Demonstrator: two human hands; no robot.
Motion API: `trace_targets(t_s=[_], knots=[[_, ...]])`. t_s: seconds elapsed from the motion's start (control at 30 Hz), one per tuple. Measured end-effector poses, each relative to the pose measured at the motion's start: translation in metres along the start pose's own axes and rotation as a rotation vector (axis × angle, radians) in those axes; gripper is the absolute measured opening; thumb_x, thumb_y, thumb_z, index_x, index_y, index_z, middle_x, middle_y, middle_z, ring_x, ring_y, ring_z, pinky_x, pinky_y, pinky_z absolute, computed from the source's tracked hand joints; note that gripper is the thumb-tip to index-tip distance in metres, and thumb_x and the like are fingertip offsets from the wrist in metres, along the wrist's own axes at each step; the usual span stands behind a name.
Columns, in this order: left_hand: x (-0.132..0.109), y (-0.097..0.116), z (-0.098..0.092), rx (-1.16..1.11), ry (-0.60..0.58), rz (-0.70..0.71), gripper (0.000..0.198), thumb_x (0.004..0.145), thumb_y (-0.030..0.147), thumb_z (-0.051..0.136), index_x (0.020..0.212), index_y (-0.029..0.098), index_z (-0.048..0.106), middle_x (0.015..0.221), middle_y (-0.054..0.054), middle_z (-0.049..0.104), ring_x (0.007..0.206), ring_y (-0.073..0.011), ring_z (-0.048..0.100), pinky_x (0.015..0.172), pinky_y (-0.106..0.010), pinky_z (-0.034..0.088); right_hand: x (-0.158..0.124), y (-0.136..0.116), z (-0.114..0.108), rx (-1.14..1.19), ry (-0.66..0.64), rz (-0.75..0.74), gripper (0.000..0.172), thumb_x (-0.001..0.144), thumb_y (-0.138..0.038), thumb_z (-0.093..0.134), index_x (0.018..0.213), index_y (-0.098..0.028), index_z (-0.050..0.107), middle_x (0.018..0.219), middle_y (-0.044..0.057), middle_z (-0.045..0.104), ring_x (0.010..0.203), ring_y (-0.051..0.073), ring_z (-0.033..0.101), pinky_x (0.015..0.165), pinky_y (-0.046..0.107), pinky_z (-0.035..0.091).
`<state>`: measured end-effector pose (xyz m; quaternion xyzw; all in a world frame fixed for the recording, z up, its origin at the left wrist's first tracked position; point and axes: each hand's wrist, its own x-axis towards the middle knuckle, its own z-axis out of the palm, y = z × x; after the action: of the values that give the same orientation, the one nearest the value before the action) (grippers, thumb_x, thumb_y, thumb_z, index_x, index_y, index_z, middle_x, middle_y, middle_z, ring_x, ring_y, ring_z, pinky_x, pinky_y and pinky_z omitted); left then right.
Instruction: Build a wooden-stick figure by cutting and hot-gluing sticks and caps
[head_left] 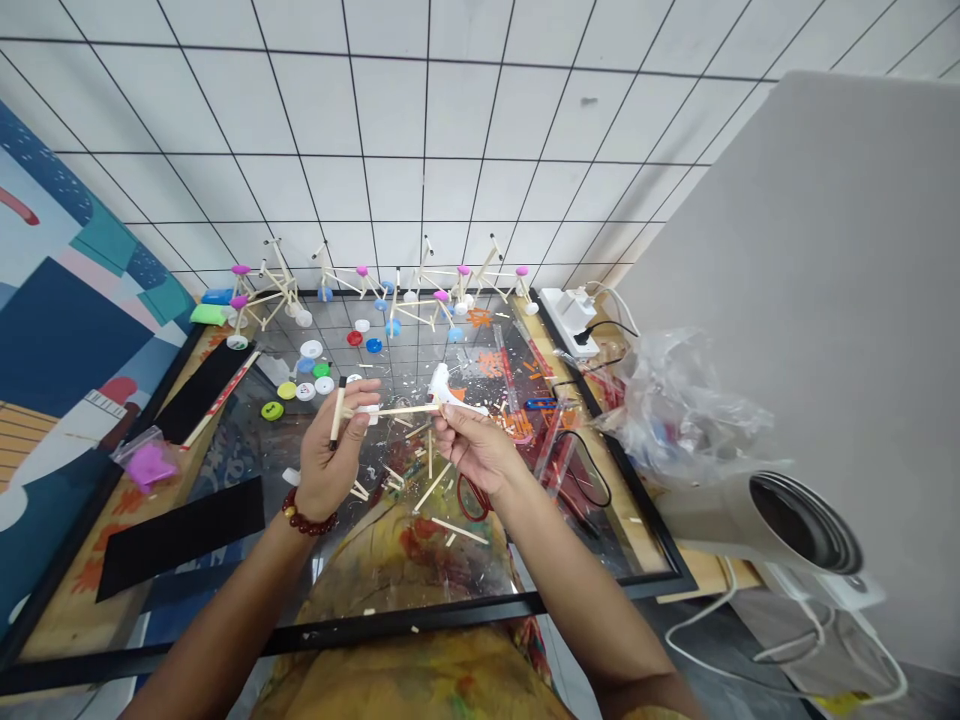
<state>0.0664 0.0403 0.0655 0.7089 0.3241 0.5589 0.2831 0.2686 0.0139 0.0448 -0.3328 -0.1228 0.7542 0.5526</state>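
Note:
My left hand [337, 450], wearing a beaded bracelet, grips a short wooden crossbar [338, 405] with black ends. A thin wooden stick [405, 410] reaches from beside that crossbar across to my right hand [474, 440]. The fingertips of my right hand pinch the stick's far end. Whether stick and crossbar are joined is hidden by my left fingers. Just behind my right hand a white glue gun [441, 382] lies on the glass tabletop [247, 430]. Loose cut sticks [433, 488] are scattered below my hands.
Several small stick-built bicycle-like frames [427, 310] with bottle-cap wheels stand along the back. Loose bottle caps [311, 349] lie left of centre, orange pieces [491, 363] to the right. A power strip [570, 320], plastic bags [682, 400] and a paper roll [757, 520] are at right.

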Motion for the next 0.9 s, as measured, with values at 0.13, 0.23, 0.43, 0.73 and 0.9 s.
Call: trace_targets(t_s=[0.13,0.23,0.43,0.73,0.9], knots=[[0.008,-0.003,-0.007,-0.085,-0.063,-0.032,0.020,0.096,0.025,0.053,0.106,0.022,0.070,0.122,-0.009,0.066,0.118,-0.0250,0.060,0.104,-0.044,0.046,0.004,-0.001,-0.007,-0.085,-0.060,0.106,0.035,0.050,-0.021,0.096,0.076,-0.013,0.073,0.067,0.001,0.071,0.056,0.004,0.059,0.056,0.015,0.050],[0.008,-0.005,-0.008,-0.106,-0.059,-0.036,0.020,0.096,0.025,0.053,0.107,0.022,0.070,0.122,-0.009,0.067,0.119,-0.0244,0.060,0.104,-0.043,0.046,0.008,0.000,-0.009,-0.100,-0.049,0.103,0.036,0.048,-0.020,0.097,0.074,-0.013,0.073,0.065,0.002,0.071,0.057,0.006,0.062,0.056,0.014,0.051],[0.004,-0.003,0.000,-0.103,-0.016,-0.047,0.019,0.096,0.023,0.053,0.106,0.022,0.070,0.122,-0.009,0.066,0.119,-0.0237,0.060,0.102,-0.041,0.047,0.012,0.000,-0.007,-0.031,-0.030,0.014,0.033,0.048,-0.019,0.097,0.070,-0.015,0.073,0.063,-0.001,0.071,0.054,0.005,0.061,0.056,0.013,0.053],[0.003,-0.004,0.004,-0.091,0.000,-0.042,0.019,0.096,0.024,0.054,0.106,0.023,0.070,0.121,-0.008,0.067,0.118,-0.0229,0.061,0.101,-0.039,0.048,0.014,0.001,-0.008,-0.001,-0.035,-0.029,0.030,0.051,-0.017,0.095,0.072,-0.014,0.074,0.065,0.000,0.071,0.060,0.005,0.064,0.057,0.011,0.053],[-0.001,-0.009,0.008,-0.096,0.038,-0.068,0.018,0.095,0.026,0.056,0.104,0.023,0.071,0.120,-0.008,0.067,0.118,-0.0231,0.060,0.105,-0.042,0.045,0.017,0.005,-0.007,0.008,-0.028,-0.079,0.028,0.051,-0.018,0.095,0.069,-0.015,0.073,0.065,0.000,0.071,0.057,0.005,0.062,0.056,0.012,0.053]])
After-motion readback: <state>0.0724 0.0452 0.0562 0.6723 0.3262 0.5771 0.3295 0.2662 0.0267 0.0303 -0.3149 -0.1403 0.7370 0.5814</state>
